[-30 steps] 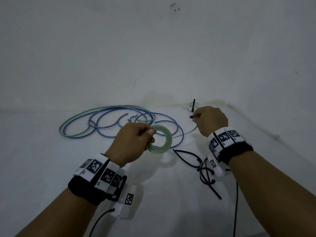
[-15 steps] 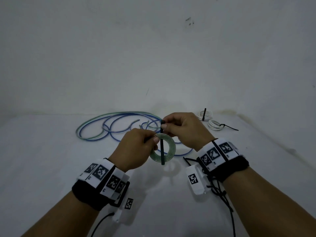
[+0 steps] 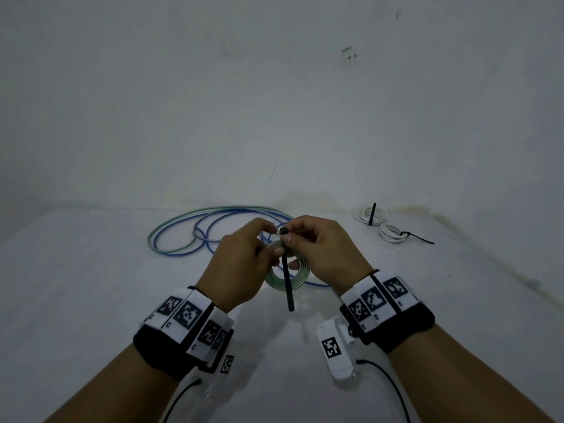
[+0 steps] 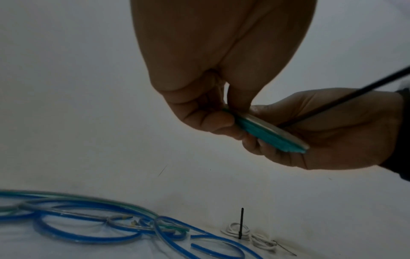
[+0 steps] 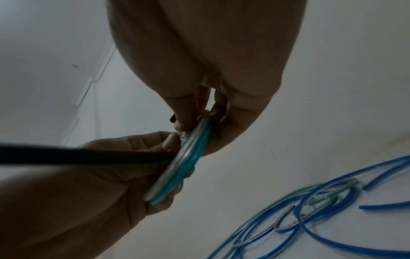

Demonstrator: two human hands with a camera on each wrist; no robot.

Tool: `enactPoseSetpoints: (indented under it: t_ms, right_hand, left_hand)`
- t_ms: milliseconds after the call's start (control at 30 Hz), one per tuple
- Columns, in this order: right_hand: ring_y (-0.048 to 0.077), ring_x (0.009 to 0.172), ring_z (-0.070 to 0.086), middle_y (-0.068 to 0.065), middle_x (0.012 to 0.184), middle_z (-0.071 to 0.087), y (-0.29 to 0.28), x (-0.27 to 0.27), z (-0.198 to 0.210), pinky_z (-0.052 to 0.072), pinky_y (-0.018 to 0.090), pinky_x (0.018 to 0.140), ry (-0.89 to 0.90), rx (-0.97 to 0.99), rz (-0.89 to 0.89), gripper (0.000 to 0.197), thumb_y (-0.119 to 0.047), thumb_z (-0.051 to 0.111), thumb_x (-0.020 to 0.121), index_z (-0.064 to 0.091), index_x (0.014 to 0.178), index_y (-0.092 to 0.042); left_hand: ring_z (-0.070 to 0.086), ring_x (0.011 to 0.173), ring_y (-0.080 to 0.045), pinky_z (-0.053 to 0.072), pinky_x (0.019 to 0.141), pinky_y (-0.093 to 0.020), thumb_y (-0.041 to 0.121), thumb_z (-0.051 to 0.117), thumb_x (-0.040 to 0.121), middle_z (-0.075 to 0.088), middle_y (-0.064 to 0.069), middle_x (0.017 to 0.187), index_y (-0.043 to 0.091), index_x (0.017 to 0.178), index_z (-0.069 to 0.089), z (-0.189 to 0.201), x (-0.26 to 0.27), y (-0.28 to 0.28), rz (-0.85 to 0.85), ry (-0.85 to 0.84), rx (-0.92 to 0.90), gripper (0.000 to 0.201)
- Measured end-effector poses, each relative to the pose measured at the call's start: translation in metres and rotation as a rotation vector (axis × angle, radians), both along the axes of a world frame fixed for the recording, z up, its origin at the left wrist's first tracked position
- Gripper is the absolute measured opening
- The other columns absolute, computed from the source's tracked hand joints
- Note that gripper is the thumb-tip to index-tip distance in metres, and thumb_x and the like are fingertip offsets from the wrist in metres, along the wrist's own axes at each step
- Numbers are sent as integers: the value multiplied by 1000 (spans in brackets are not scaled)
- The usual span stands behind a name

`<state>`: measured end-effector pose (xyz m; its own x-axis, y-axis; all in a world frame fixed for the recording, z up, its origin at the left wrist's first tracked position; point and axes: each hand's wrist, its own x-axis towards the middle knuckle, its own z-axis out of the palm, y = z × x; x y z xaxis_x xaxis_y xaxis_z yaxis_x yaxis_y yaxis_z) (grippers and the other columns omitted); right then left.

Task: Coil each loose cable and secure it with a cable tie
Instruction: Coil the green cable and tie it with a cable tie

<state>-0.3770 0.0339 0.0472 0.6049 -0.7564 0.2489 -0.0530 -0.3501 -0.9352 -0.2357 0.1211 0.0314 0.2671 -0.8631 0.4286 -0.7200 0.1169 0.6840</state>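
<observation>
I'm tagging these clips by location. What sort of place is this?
Likely a bare indoor corner set up for recording, not a fitted workshop: a plain white surface meets a scuffed white wall, with only loose blue cables and two tied white coils lying there.

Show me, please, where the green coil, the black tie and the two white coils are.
green coil [image 3: 297, 280], head view, lower right arc of the ring.
black tie [image 3: 287, 282], head view, middle of its strap.
white coils [image 3: 389, 232], head view, the nearer coil's loops.
</observation>
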Motion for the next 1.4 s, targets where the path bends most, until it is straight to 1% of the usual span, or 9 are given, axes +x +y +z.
enactPoseSetpoints:
  t_ms: [267,400,600,767,867,967,1133,1300,1400]
  right_hand:
    - [30,78,70,21,90,73,4,5,-2,61,44,77,-83,93,-17,9,-9,67,90,73,96,-5]
    - [23,78,71,12,86,75,8,5,-1,61,39,79,-52,35,1,14,-9,66,91,75,101,-12]
    - [2,96,55,-5,111,53,14,4,-8,44,11,79,43,-526,-209,35,-13,65,90,65,118,-33]
    - [14,95,55,-5,101,62,20,4,-21,43,21,80,192,-848,73,23,-16,69,85,76,104,-27]
    - [5,90,60,-5,101,68,23,8,-21,46,17,80,40,-710,102,21,-11,63,91,75,106,-18]
    - [11,80,63,4,98,66,26,7,-13,52,23,73,-10,-374,139,29,-5,51,99,70,117,-17]
    - [15,63,61,10,82,71,29,10,1,52,29,60,-36,-12,55,14,-9,58,96,65,106,-16]
    - [16,60,61,9,75,72,28,9,5,52,29,58,-19,50,46,5,-9,62,94,62,97,-12]
    - [17,59,62,10,73,72,28,10,4,52,28,56,-1,87,12,5,-8,64,92,66,97,-8]
  left_hand:
    - [67,81,7,48,71,-12,20,55,97,75,14,81,25,98,75,3,2,3,-136,110,48,21]
    - [65,69,7,42,59,-6,25,58,94,75,10,79,29,99,76,2,6,1,-64,116,42,19]
    - [64,63,-7,46,59,-21,29,58,94,72,5,69,22,82,77,2,22,-2,98,118,12,23]
    - [66,66,-16,52,65,-34,30,58,93,71,1,67,21,80,77,0,32,-3,165,112,28,25]
    - [64,64,-13,52,64,-33,28,58,93,70,2,65,21,82,77,-1,31,-3,162,120,-7,23]
    - [51,49,-2,37,49,-14,24,59,92,63,10,55,23,84,77,-1,31,-1,155,126,-70,20]
    - [58,64,10,38,59,-5,19,62,92,69,16,76,24,104,76,-1,25,2,98,104,-127,19]
    - [65,88,7,48,78,-9,17,64,91,74,13,95,27,114,71,-3,23,1,71,152,-125,27]
    - [59,77,18,40,71,1,13,64,91,73,13,95,24,114,72,-3,21,1,58,141,-130,27]
